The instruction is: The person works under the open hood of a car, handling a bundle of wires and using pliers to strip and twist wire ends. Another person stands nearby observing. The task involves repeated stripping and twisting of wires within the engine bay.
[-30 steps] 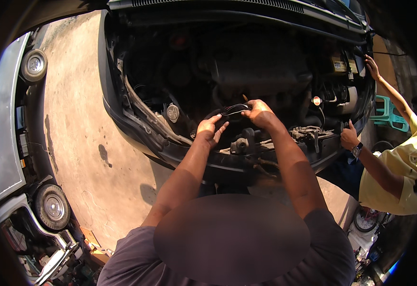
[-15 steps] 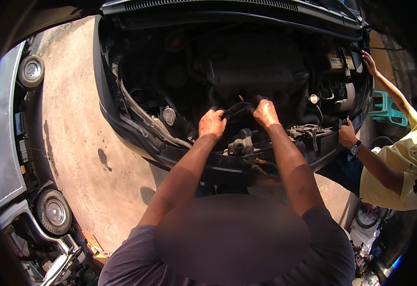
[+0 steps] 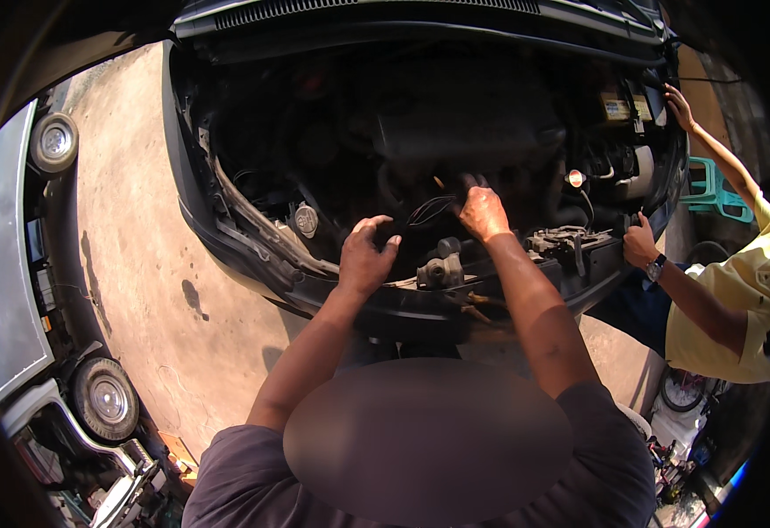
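My right hand [image 3: 484, 213] reaches into a car's shaded engine bay, its fingers closed on a thin bundle of black wires [image 3: 432, 209]. The wires arc out to the left of that hand, and its fingertips are partly lost in shadow. My left hand [image 3: 367, 257] is over the bay's front edge, thumb and fingers apart, holding nothing. Between my forearms sits the hood latch [image 3: 442, 268] on the front crossmember. Behind the wires is the dark engine cover [image 3: 469, 128]; a small orange piece [image 3: 439, 182] shows just in front of it.
At the right, a person in a yellow shirt [image 3: 724, 304] rests one hand [image 3: 640, 242] on the car's front edge and another [image 3: 680, 110] farther back. A battery [image 3: 625, 108], a radiator cap [image 3: 576, 179] and a green stool [image 3: 711, 189] are there too. Another vehicle [image 3: 15, 255] stands left.
My left hand has let go of the wires, opened, and drawn back toward the lower left. My right hand has shifted slightly and keeps its hold. The view has moved a little.
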`<state>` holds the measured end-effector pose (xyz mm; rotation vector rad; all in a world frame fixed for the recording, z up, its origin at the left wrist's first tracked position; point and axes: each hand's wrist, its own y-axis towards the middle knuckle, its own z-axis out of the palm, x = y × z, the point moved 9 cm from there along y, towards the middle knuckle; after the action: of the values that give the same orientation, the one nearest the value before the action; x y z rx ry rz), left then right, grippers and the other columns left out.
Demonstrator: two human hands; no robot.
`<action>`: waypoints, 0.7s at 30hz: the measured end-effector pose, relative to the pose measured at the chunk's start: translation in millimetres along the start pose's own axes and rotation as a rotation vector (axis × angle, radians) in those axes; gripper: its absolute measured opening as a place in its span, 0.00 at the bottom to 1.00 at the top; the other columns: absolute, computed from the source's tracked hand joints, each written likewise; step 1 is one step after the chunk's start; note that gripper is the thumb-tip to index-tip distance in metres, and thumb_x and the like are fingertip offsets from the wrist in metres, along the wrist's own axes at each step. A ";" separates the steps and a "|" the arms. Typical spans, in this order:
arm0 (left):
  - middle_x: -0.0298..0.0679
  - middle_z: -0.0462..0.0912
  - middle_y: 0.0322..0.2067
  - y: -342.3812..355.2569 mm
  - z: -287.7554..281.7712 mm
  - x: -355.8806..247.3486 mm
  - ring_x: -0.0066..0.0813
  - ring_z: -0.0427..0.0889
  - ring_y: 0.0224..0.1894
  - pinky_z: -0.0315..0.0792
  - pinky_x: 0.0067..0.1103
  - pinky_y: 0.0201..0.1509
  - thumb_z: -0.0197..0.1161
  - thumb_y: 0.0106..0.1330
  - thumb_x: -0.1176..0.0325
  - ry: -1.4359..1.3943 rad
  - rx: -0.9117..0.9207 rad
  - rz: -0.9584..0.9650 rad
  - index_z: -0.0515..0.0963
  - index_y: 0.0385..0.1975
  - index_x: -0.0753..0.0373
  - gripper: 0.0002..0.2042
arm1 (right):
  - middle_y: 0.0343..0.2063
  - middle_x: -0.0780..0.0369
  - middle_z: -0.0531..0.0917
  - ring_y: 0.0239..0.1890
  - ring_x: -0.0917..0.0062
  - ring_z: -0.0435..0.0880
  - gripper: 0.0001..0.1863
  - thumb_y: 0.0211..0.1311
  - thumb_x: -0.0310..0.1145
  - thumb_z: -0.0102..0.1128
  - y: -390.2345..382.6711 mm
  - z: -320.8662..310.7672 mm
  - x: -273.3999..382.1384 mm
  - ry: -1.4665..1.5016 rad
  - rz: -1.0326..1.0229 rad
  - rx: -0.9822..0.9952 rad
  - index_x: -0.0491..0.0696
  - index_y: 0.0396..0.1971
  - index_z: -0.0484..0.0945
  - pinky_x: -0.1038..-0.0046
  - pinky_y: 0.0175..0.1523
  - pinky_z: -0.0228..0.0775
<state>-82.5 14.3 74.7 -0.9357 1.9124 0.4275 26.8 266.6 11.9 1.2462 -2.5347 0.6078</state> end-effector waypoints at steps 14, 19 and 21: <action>0.53 0.67 0.76 -257.0 44.0 205.5 0.60 0.68 0.76 0.59 0.53 0.80 0.70 0.58 0.27 0.497 0.723 -0.682 0.67 0.77 0.61 0.54 | 0.73 0.41 0.69 0.67 0.47 0.80 0.48 0.57 0.46 0.80 -13.6 7.4 11.8 -0.189 0.019 0.124 0.56 0.77 0.66 0.54 0.69 0.76; 0.49 0.68 0.77 -284.6 66.6 235.0 0.51 0.68 0.78 0.54 0.51 0.83 0.70 0.55 0.24 0.441 0.762 -1.021 0.69 0.76 0.59 0.55 | 0.75 0.39 0.64 0.70 0.44 0.76 0.49 0.56 0.44 0.81 -18.3 6.9 16.7 -0.162 0.063 0.169 0.57 0.77 0.65 0.54 0.73 0.74; 0.47 0.67 0.77 -285.6 68.3 233.8 0.49 0.68 0.79 0.53 0.51 0.84 0.72 0.53 0.25 0.427 0.751 -1.053 0.70 0.75 0.59 0.54 | 0.75 0.40 0.64 0.71 0.44 0.74 0.49 0.58 0.41 0.80 -24.5 7.4 17.5 -0.157 0.071 0.204 0.58 0.78 0.63 0.54 0.74 0.72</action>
<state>109.9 -229.0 -136.6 -1.3698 1.4309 -1.0938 35.5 237.6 18.6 1.3228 -2.7118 0.8342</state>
